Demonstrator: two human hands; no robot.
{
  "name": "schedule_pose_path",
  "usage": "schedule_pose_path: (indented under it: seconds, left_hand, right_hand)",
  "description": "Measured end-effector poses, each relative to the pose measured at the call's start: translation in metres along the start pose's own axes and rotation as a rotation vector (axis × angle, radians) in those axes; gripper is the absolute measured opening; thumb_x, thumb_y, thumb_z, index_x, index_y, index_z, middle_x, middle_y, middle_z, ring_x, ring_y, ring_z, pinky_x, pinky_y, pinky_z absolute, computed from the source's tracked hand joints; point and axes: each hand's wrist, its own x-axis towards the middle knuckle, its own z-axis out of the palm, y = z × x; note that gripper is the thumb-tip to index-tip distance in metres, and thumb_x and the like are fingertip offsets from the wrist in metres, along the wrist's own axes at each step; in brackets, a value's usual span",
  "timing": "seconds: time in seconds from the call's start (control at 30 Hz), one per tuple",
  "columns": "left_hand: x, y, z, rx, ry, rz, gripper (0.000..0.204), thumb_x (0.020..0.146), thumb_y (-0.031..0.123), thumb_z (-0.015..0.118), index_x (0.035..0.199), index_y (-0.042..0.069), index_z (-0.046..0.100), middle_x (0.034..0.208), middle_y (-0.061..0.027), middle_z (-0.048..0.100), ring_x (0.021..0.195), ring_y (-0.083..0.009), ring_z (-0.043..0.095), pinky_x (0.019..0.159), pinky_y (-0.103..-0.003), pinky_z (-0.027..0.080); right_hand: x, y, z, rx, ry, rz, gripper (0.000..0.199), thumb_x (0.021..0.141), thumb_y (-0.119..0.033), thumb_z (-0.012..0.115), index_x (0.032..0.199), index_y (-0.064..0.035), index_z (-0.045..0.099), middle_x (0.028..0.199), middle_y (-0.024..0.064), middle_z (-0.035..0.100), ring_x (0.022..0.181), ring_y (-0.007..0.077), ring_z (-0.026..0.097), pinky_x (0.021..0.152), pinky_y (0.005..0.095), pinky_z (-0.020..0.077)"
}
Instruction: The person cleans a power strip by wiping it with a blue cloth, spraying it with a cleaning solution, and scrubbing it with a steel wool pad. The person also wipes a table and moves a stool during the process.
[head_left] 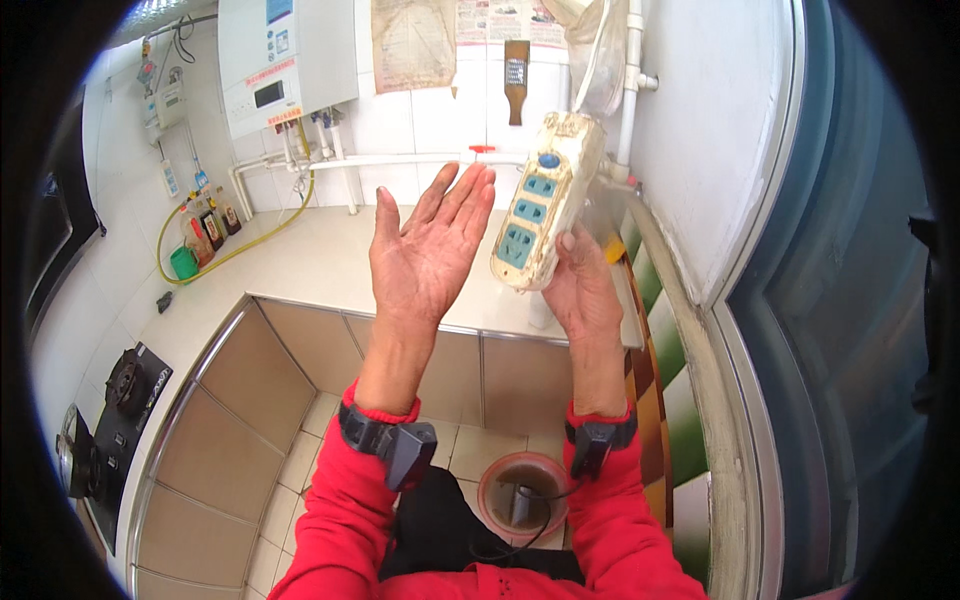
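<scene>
My right hand (583, 285) is closed round the lower right side of a grimy white power strip (548, 205). The strip is tilted, its teal sockets and one blue switch facing me, and a white cord runs up from its top end. To the left of it my left hand (428, 245) is raised with the palm showing and the fingers stretched out, holding nothing. Dark smudges mark some of its fingertips. Both hands are above the pale countertop (340, 245). Dark bands with small boxes sit on both my wrists.
A gas stove (125, 425) stands at the left, with several bottles (212, 225) and a green cup (184, 263) in the back corner. A water heater (285, 65) and a wooden-handled grater (516, 80) hang on the wall. A reddish basin (487, 495) is on the floor.
</scene>
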Motion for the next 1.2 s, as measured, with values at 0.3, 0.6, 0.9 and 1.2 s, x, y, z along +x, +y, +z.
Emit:
schedule_pose_path:
  seconds: [0.3, 0.6, 0.9, 1.2]
  left_hand:
    - [0.031, -0.020, 0.023, -0.257, -0.225, -0.001, 0.069, 0.100, 0.041, 0.048, 0.139, -0.013, 0.031, 0.144, -0.0323, 0.033, 0.137, -0.0425, 0.034, 0.115, -0.049, 0.034]
    - [-0.003, -0.026, -0.002, -0.095, -0.123, -0.087, 0.066, 0.100, 0.043, 0.048, 0.139, -0.009, 0.036, 0.140, -0.0278, 0.043, 0.133, -0.0363, 0.043, 0.114, -0.040, 0.038]
    - [0.000, -0.033, 0.003, 0.011, -0.093, -0.127, 0.062, 0.099, 0.035, 0.053, 0.138, -0.011, 0.037, 0.143, -0.0310, 0.038, 0.135, -0.0399, 0.039, 0.115, -0.043, 0.036]
    - [0.026, -0.057, 0.021, 0.249, -0.135, -0.136, 0.062, 0.101, 0.037, 0.046, 0.137, -0.013, 0.036, 0.143, -0.0332, 0.037, 0.137, -0.0411, 0.037, 0.116, -0.046, 0.033]
  right_hand:
    - [-0.003, 0.020, -0.010, 0.266, -0.218, 0.004, 0.063, 0.087, -0.022, 0.072, 0.138, 0.0013, 0.044, 0.130, 0.0095, 0.059, 0.121, 0.0198, 0.057, 0.105, 0.0360, 0.0448]
    - [-0.009, 0.012, -0.025, 0.266, -0.203, -0.044, 0.056, 0.094, -0.023, 0.062, 0.140, 0.0017, 0.042, 0.133, 0.0125, 0.057, 0.121, 0.0223, 0.057, 0.107, 0.0397, 0.0441]
    - [-0.020, 0.017, -0.033, 0.358, -0.297, -0.100, 0.050, 0.098, -0.026, 0.056, 0.138, 0.0007, 0.044, 0.134, 0.0126, 0.057, 0.123, 0.0246, 0.056, 0.107, 0.0420, 0.0440]
    - [-0.030, 0.018, -0.034, 0.204, -0.033, -0.049, 0.051, 0.097, -0.026, 0.051, 0.140, 0.0000, 0.041, 0.130, 0.0206, 0.056, 0.115, 0.0365, 0.058, 0.100, 0.0552, 0.0463]
